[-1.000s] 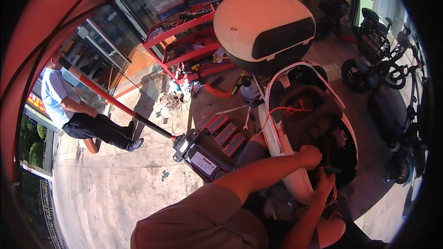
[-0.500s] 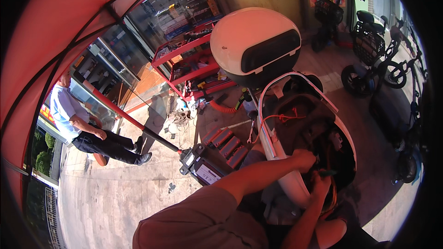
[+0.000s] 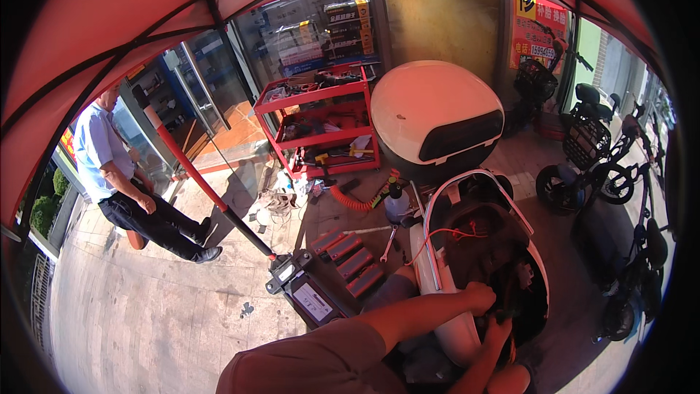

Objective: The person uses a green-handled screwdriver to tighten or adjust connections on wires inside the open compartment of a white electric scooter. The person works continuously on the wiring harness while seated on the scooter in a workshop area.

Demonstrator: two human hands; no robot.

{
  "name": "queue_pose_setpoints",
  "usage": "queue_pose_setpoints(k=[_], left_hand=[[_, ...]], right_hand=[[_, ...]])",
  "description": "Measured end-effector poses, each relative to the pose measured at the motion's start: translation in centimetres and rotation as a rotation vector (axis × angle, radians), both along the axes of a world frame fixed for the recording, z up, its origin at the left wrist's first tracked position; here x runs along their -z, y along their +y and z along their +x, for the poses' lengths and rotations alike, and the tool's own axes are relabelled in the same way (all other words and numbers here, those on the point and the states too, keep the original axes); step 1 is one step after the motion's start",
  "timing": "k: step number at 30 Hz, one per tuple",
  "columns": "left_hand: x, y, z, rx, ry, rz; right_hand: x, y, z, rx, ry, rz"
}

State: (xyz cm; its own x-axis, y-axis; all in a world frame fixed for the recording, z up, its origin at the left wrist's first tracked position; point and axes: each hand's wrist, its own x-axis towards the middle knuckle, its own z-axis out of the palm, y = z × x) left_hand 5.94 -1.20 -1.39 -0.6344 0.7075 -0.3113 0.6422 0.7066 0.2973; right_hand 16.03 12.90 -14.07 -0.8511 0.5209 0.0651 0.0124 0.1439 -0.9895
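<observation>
A white scooter body (image 3: 457, 337) stands before me with its seat compartment open. My left hand (image 3: 480, 298) is closed at the compartment's near edge; whatever its fingers hold is hidden. Just below it, my right hand (image 3: 497, 331) is closed round a small dark greenish thing (image 3: 504, 316) whose kind I cannot make out. Both hands reach into the dark opening, where shadow hides most of the parts. A thin orange-red wire (image 3: 445, 232) loops over the compartment's far part. A chrome rail (image 3: 435, 208) curves round the far rim, and a cream top box (image 3: 430, 106) sits beyond.
On the left lies a floor jack (image 3: 312, 299) with a long red handle (image 3: 186, 164). Beside it are several battery-like blocks (image 3: 350, 259), a wrench (image 3: 389, 244) and a spray bottle (image 3: 397, 204). A red tool cart (image 3: 324, 128) stands behind. Another person (image 3: 109, 153) stands far left; parked bikes (image 3: 590, 146) line the right.
My view has tilted up and shifted, so the scene sits lower and more of the canopy shows. Both hands stay close together at the compartment. The other person stands in nearly the same pose.
</observation>
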Motion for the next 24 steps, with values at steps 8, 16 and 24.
queue_pose_setpoints(k=[8,16,24], left_hand=[[0.5,0.5,-0.3,0.007,-0.052,0.036],[1.8,0.9,-0.4,-0.005,-0.071,0.056],[4.7,1.9,-1.0,-0.076,-0.129,0.131]], right_hand=[[-0.1,1.5,0.2,0.006,-0.206,-0.046],[-0.4,0.7,0.4,0.011,-0.142,-0.062],[2.3,2.2,0.0,0.036,-0.115,0.031]])
